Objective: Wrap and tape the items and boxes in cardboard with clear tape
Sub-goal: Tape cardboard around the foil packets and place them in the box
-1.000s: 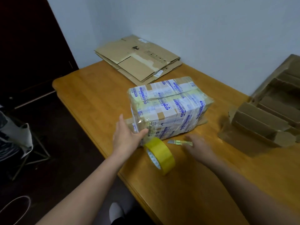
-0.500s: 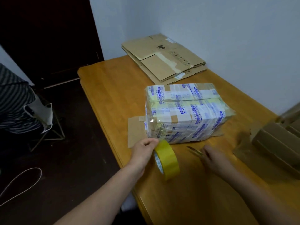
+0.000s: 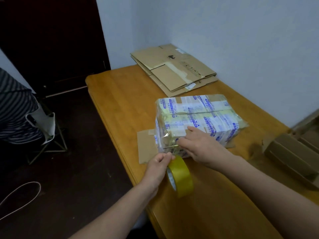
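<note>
Two bare hands work at the near end of a tape-wrapped package (image 3: 198, 121), which lies on a flat cardboard sheet (image 3: 146, 149) on the wooden table (image 3: 119, 104). The left hand (image 3: 161, 163) has its fingers curled, with thumb and forefinger pinched together at the top of the yellow tape roll (image 3: 181, 176). The roll stands on its edge on the table just in front of the package. Whether the fingertips hold the roll's rim or a loose end of tape cannot be told. The right hand (image 3: 205, 147) rests against the package's near face, its index finger stretched along the side. Its other fingers are curled round a thin cutter (image 3: 170, 146). The cutter's tip points left, at the package's near-left corner, just above the left hand's knuckles and not touching them.

Flattened cardboard boxes (image 3: 174, 69) are stacked at the table's far corner by the wall. More folded cardboard (image 3: 290, 152) sits at the right edge. A striped garment (image 3: 13, 107) and a folding stool (image 3: 50, 135) stand on the dark floor at left, and a pale cable (image 3: 20, 195) loops below them.
</note>
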